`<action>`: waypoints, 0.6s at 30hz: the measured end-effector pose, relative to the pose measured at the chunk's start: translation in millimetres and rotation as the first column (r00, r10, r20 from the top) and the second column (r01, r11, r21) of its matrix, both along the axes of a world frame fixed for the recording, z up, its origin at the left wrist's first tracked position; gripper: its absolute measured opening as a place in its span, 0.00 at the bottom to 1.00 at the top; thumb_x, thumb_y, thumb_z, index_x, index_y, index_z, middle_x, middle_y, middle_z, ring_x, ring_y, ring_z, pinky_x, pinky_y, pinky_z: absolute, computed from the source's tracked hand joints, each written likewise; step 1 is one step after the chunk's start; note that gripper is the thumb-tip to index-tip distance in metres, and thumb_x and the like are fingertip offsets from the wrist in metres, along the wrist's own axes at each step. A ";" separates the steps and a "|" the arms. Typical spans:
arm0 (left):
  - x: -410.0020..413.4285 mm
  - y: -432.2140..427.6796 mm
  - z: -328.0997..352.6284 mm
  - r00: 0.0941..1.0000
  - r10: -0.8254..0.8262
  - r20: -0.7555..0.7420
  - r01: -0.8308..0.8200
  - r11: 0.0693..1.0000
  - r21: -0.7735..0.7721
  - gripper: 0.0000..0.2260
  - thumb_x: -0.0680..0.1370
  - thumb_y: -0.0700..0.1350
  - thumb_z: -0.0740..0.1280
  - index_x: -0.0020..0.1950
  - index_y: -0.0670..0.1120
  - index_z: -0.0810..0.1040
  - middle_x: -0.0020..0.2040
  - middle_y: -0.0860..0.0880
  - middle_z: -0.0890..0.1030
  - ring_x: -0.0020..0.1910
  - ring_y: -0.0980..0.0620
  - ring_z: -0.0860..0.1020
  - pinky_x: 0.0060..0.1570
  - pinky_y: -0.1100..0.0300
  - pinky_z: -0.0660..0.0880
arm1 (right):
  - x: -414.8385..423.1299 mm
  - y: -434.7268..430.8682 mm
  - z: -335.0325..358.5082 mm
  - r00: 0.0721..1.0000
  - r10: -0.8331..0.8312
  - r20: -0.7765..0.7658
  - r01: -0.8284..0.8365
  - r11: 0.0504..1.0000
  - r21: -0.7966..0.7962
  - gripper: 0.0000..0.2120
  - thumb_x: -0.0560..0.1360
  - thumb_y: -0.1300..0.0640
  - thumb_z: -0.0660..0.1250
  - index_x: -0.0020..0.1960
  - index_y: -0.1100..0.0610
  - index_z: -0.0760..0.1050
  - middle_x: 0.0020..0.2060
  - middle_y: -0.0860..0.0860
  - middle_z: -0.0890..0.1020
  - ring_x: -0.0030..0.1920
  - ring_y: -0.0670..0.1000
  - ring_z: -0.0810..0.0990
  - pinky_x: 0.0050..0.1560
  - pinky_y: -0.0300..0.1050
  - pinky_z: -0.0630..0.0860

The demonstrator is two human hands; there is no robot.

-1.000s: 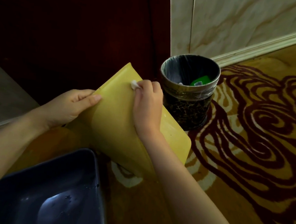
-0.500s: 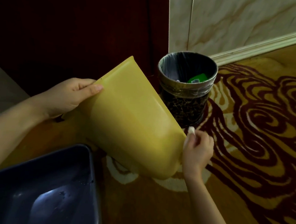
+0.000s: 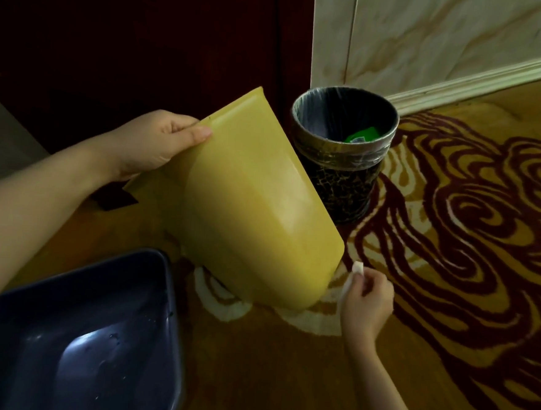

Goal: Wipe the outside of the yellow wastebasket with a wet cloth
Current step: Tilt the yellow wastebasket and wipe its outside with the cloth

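The yellow wastebasket (image 3: pixel 250 203) is tilted above the carpet, its rim up and to the left, its base low at the right. My left hand (image 3: pixel 158 142) grips the rim at the upper left. A small white cloth (image 3: pixel 352 277) is pinched in my right hand (image 3: pixel 368 303), just off the basket's lower right corner and apart from it. The basket's inside is hidden.
A dark round bin (image 3: pixel 341 152) lined with a plastic bag stands right behind the yellow basket. A dark blue basin (image 3: pixel 166 297) with wet spots sits at the lower left. A patterned carpet (image 3: pixel 471 251) covers the floor; a marble wall (image 3: pixel 434 43) and dark wood panel (image 3: pixel 130 35) close the back.
My right hand slid with the cloth from the basket's rim down its side to the base corner, then drew slightly away to the lower right. My left hand kept its hold.
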State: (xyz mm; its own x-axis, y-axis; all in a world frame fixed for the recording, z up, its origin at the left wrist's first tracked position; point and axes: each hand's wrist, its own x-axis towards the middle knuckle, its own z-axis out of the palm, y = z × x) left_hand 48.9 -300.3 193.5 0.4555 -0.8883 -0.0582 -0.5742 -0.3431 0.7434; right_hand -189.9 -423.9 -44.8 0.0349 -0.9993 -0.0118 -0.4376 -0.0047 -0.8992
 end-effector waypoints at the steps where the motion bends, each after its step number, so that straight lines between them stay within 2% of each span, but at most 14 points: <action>1: 1.1 -2.1 0.4 1.000 0.005 0.002 -0.005 1.000 0.003 0.08 0.75 0.54 0.57 0.47 0.59 0.76 0.46 0.59 0.78 0.38 0.70 0.78 0.33 0.74 0.73 | 1.9 1.4 9.4 0.999 0.038 0.024 -0.036 0.993 -0.108 0.05 0.77 0.60 0.63 0.50 0.59 0.75 0.45 0.52 0.76 0.44 0.48 0.75 0.42 0.38 0.71; 4: 6.4 -7.2 1.4 0.999 0.040 0.008 -0.040 0.999 0.022 0.08 0.74 0.56 0.57 0.46 0.58 0.76 0.46 0.59 0.78 0.40 0.66 0.78 0.39 0.66 0.71 | 19.7 15.2 37.8 0.955 0.294 0.034 -0.262 0.895 -0.362 0.04 0.75 0.61 0.63 0.48 0.58 0.76 0.43 0.46 0.73 0.40 0.40 0.70 0.40 0.30 0.66; 7: 12.2 -10.2 0.7 0.997 0.069 0.014 -0.070 0.997 0.020 0.08 0.77 0.52 0.57 0.45 0.58 0.75 0.46 0.59 0.77 0.44 0.62 0.75 0.40 0.64 0.68 | 26.1 30.5 36.6 0.902 0.430 -0.037 -0.409 0.822 -0.397 0.04 0.76 0.64 0.63 0.49 0.58 0.75 0.45 0.46 0.74 0.45 0.43 0.71 0.45 0.31 0.67; 10: 15.0 -12.2 1.3 0.997 0.073 0.026 -0.074 0.997 0.029 0.08 0.78 0.52 0.57 0.45 0.58 0.76 0.46 0.59 0.77 0.45 0.60 0.75 0.40 0.63 0.68 | 9.1 42.5 8.2 0.903 0.426 -0.051 -0.406 0.813 -0.416 0.05 0.73 0.69 0.66 0.48 0.63 0.76 0.45 0.54 0.76 0.45 0.50 0.74 0.46 0.37 0.70; 13: 17.7 -17.6 2.5 0.996 0.082 0.032 -0.083 0.996 0.032 0.09 0.78 0.53 0.57 0.46 0.57 0.76 0.46 0.57 0.78 0.46 0.58 0.76 0.41 0.61 0.70 | -8.3 41.4 -6.3 0.941 0.339 -0.006 -0.327 0.903 -0.277 0.05 0.73 0.70 0.66 0.47 0.64 0.75 0.42 0.52 0.75 0.42 0.51 0.75 0.41 0.29 0.69; 15: 19.3 -21.1 2.4 0.995 0.100 0.028 -0.101 0.995 0.024 0.09 0.78 0.53 0.57 0.45 0.57 0.76 0.46 0.57 0.78 0.46 0.58 0.76 0.41 0.61 0.70 | -11.9 35.2 -2.2 0.971 0.239 -0.009 -0.236 0.947 -0.218 0.04 0.74 0.69 0.65 0.48 0.63 0.75 0.42 0.52 0.75 0.42 0.50 0.74 0.38 0.30 0.66; 18: 22.7 -23.0 2.4 0.991 0.133 0.019 -0.133 0.991 0.016 0.09 0.78 0.52 0.57 0.48 0.54 0.77 0.46 0.56 0.78 0.45 0.59 0.76 0.40 0.63 0.69 | -1.2 24.5 27.8 0.975 0.220 0.020 -0.196 0.906 -0.375 0.04 0.75 0.67 0.64 0.48 0.62 0.74 0.43 0.51 0.74 0.43 0.47 0.72 0.39 0.31 0.65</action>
